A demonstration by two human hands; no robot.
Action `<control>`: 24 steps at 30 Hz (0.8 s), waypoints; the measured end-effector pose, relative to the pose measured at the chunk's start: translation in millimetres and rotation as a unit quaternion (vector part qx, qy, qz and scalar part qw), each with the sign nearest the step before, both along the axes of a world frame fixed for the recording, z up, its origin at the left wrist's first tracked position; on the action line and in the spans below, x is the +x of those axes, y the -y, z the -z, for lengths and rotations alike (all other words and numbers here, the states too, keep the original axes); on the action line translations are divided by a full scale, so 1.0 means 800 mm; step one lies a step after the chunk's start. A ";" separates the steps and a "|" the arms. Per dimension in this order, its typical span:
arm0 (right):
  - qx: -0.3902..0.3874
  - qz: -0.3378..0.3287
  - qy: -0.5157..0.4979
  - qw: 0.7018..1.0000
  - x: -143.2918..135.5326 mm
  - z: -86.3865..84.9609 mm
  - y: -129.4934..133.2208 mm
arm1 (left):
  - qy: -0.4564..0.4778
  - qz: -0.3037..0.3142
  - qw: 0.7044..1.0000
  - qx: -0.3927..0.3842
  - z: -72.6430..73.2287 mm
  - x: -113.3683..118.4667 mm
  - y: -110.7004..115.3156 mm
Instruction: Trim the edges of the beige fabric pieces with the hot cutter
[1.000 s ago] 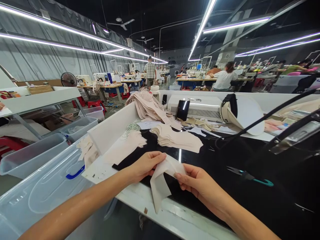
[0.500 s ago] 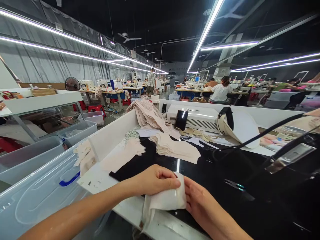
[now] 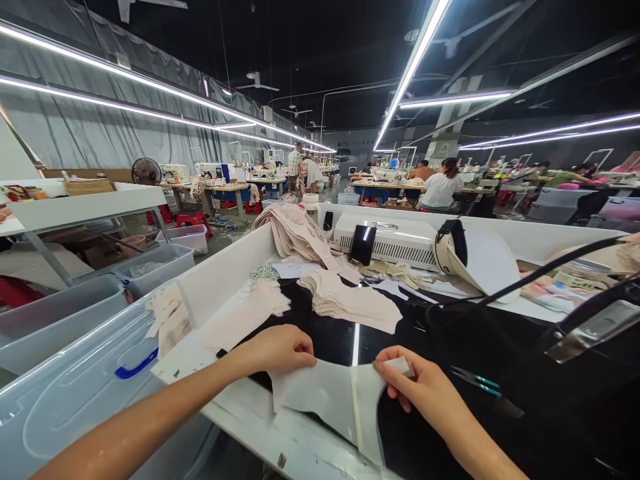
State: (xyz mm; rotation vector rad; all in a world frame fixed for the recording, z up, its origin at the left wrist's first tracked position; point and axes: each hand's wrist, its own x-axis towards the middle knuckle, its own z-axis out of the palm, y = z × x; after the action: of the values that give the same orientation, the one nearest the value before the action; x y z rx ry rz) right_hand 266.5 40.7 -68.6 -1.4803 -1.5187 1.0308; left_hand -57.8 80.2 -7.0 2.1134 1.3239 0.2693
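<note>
White cloth piece [image 3: 320, 393] is spread out at the near edge of the black surface [image 3: 440, 330], left grip [image 3: 285, 348] pinching its upper left end, right grip [image 3: 417, 379] pinching the right end. Stack of cream pieces [image 3: 350, 300] sits just beyond, teal-handled snips [image 3: 483, 382] over to the right, fwiw.

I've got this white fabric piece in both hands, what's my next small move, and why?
I'd probably ease the white fabric piece forward, flat onto the black tabletop: your left hand and right hand hold its far edge apart, while its near part overlaps the table's white border in view.
</note>
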 end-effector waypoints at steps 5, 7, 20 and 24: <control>0.081 -0.012 0.138 0.987 -0.008 -0.003 -0.035 | -0.071 -0.043 0.985 0.151 0.014 0.014 -0.001; 0.104 -0.017 0.168 0.980 -0.010 -0.003 -0.044 | -0.085 -0.024 0.978 0.190 0.020 0.026 0.007; 0.289 0.026 0.336 0.896 0.017 0.026 -0.047 | -0.036 0.235 0.901 0.363 0.077 0.052 0.030; 0.421 -0.045 0.346 0.837 -0.002 0.032 -0.008 | -0.024 0.238 0.904 0.354 0.083 0.050 0.027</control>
State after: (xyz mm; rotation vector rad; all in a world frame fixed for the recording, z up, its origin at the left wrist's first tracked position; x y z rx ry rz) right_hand 264.7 47.1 -93.9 -1.1405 -2.1518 -0.2513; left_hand -17.9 58.8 -73.4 2.9839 0.7307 0.5497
